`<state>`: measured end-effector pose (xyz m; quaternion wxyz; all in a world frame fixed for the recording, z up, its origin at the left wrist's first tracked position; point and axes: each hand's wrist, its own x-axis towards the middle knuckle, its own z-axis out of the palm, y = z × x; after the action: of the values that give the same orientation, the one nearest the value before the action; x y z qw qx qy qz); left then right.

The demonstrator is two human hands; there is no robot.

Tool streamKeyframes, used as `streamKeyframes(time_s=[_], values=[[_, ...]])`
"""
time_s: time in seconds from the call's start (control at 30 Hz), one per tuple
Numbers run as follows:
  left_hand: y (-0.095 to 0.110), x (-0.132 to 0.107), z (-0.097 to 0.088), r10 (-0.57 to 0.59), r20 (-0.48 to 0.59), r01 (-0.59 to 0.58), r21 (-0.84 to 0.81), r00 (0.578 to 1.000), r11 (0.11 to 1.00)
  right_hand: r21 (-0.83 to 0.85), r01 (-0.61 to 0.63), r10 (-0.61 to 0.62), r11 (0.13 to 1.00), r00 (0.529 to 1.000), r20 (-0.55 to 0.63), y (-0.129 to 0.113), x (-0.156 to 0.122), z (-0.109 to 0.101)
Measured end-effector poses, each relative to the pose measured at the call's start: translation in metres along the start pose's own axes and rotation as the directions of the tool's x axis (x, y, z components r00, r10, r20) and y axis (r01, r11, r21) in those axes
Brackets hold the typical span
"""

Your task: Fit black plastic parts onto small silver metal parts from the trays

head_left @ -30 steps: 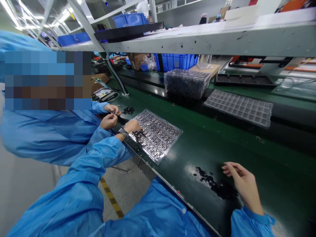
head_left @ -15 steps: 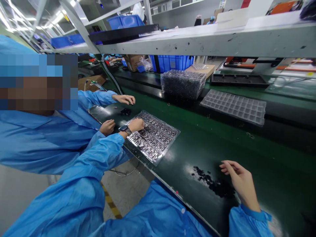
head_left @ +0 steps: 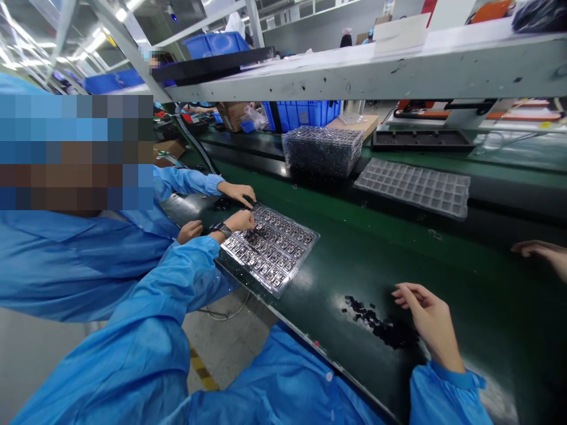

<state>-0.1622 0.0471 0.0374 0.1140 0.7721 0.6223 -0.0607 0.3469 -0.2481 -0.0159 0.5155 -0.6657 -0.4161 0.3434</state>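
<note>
My left hand (head_left: 240,220), with a watch at the wrist, rests on the near-left part of a clear compartment tray (head_left: 305,248) filled with small dark parts. Its fingers are curled down onto the tray, and what they pinch is hidden. My right hand (head_left: 426,319) hovers with fingers loosely apart at the right edge of a pile of small black parts (head_left: 381,327) on the green belt (head_left: 381,260). It holds nothing that I can see.
A co-worker in blue sits at my left, one hand (head_left: 240,192) at the tray's far corner, the other hand (head_left: 190,231) beside my wrist. Another person's hand (head_left: 543,254) enters at the right edge. Behind stand a stack of trays (head_left: 322,150), an empty tray (head_left: 414,188) and blue bins (head_left: 305,113).
The co-worker's far hand has reached from their own spot to the tray's far corner. A third person's hand has appeared at the right edge. My hands have barely moved.
</note>
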Motion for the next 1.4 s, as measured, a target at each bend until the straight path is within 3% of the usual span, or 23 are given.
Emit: streamKeyframes(time_s=[0.27, 0.63, 1.0, 1.4], values=[[-0.002, 0.003, -0.004, -0.002, 0.113, 0.007, -0.042, 0.994, 0.999, -0.001, -0.002, 0.002, 1.0, 1.0, -0.01, -0.001, 0.0, 0.001], [-0.006, -0.006, 0.014, -0.017, 0.038, 0.017, 0.02, 0.999, 1.0, -0.01, 0.002, -0.002, 1.0, 1.0, 0.003, 0.003, 0.001, 0.0], [-0.015, -0.007, 0.004, -0.03, 0.073, 0.035, -0.079, 0.997, 0.996, -0.031, -0.001, 0.002, 1.0, 1.0, 0.007, 0.007, 0.001, 0.0], [-0.025, -0.013, 0.018, -0.041, 0.078, 0.052, -0.146, 0.996, 0.988, -0.032, 0.018, -0.018, 0.999, 1.0, 0.014, 0.011, 0.003, -0.001]])
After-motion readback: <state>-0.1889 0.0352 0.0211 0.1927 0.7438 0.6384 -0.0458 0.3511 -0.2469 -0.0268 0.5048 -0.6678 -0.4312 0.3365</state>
